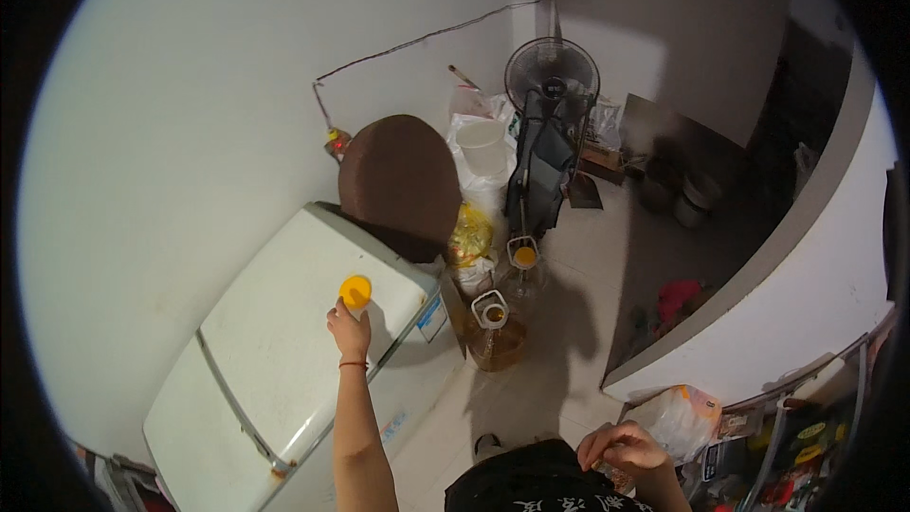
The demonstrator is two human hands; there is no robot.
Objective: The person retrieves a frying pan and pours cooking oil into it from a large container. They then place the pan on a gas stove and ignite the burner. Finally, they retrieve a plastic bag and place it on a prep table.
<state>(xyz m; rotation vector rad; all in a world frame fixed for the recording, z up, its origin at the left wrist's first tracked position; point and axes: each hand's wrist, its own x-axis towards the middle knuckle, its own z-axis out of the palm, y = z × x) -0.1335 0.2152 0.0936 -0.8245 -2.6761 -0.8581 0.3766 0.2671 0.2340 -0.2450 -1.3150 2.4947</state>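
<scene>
A round yellow plastic lid is at the fingertips of my left hand, over the white top of a chest freezer. The index finger and thumb meet the lid's near edge. My right hand hovers by my black shirt with its fingers curled; what may be inside them is hidden. On the floor beside the freezer stands a large clear plastic jug with a white handle, an uncapped mouth and amber liquid inside. Just behind it is a second jug with a yellow cap.
A round brown stool or cushion leans behind the freezer. Beyond are a yellow plastic bag, a white bucket and a standing fan. A curved low wall bounds the right, above crowded shelves.
</scene>
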